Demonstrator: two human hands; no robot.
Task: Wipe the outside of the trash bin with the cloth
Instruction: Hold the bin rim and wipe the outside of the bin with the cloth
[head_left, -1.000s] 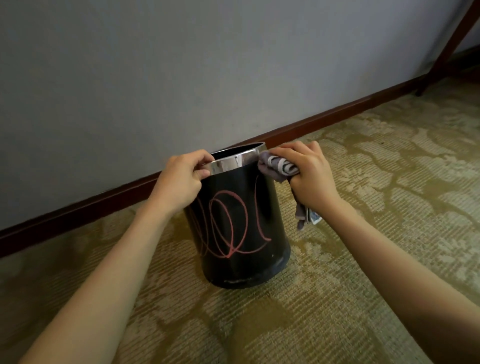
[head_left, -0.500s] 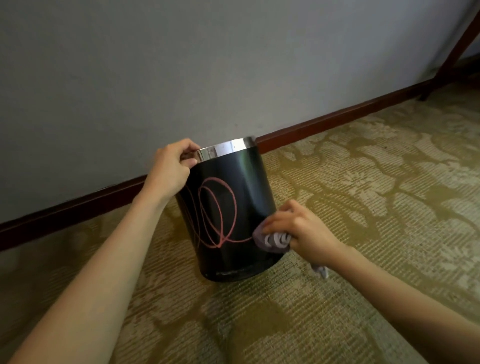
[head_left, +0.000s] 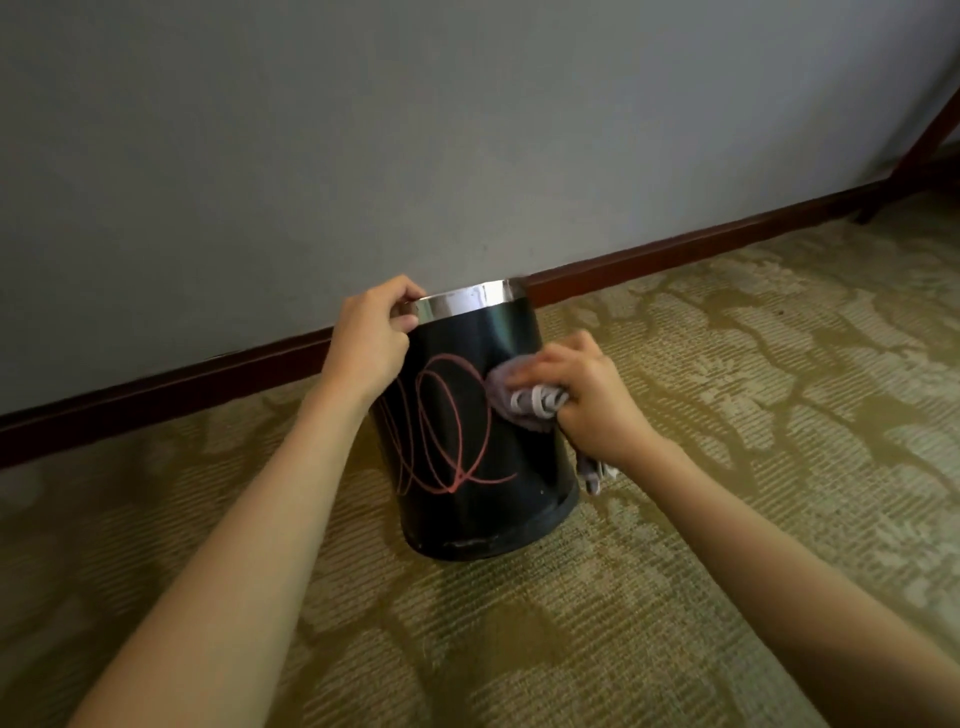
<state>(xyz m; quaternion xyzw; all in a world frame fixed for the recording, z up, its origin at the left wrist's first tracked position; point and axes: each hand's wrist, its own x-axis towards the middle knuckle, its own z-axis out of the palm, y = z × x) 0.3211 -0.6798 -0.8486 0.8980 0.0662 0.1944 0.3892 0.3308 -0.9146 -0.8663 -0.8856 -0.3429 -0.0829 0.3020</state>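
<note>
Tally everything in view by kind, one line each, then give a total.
Trash bin: 1
Cloth: 1
Hands: 2, left hand gripping the bin's silver rim, right hand pressing the cloth to the bin's side
Wooden furniture leg: 1
Total: 5

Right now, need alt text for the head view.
A right hand presses a bunched grey cloth against the side of a black trash bin scrawled with red loops, while the left hand grips its chrome rim. The bin stands on patterned carpet by a wall.
</note>
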